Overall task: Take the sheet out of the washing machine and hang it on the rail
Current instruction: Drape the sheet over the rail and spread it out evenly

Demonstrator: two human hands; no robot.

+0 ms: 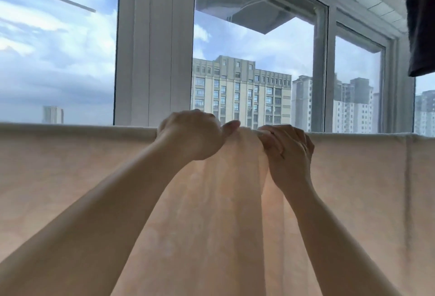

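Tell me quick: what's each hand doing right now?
Left hand: closed, gripping the sheet at its top fold on the rail.
Right hand: closed, gripping the bunched sheet just beside it.

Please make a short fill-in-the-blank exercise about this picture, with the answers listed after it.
1. The peach sheet hangs over the ____.
2. Both hands, the left hand and the right hand, grip the sheet at its ____ edge.
3. The dark garment hangs at the upper ____ of the view.

Answers: rail; top; right
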